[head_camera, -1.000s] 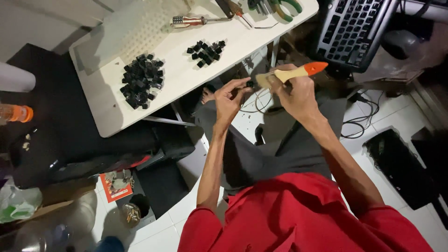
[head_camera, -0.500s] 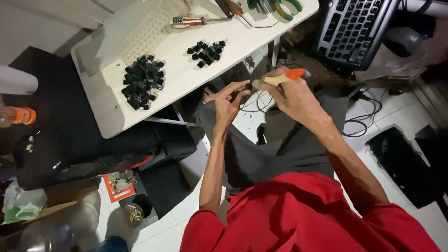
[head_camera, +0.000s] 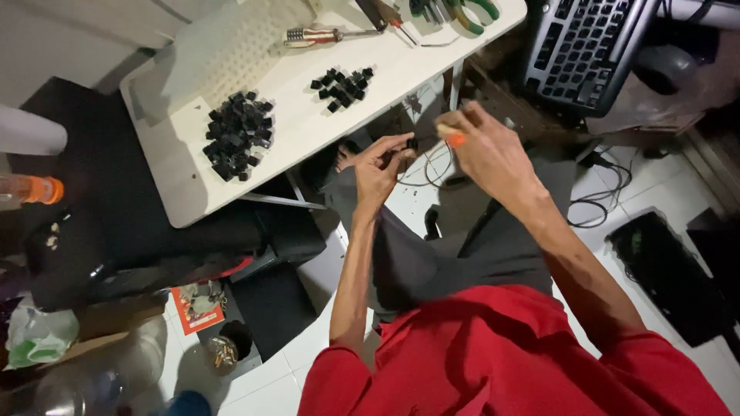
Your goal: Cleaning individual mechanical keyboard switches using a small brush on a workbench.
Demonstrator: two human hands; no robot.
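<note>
Around my white table (head_camera: 193, 192)

I see 2 heaps of black keycaps on it, a large pile (head_camera: 237, 144) and a smaller pile (head_camera: 341, 87), a screwdriver (head_camera: 320, 35) beyond them, green-handled pliers (head_camera: 472, 11) at the far edge, and a keyboard (head_camera: 586, 46) off to my right.

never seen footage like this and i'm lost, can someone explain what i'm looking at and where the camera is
The camera sits on a person's head and looks down, so you see their red shirt and both bare arms. The left hand pinches a small dark piece; the right hand holds a brush with an orange-tipped handle against it. On the white table lie a big pile of black keycaps, a smaller pile, a screwdriver and pliers. A keyboard rests to the right.
</note>
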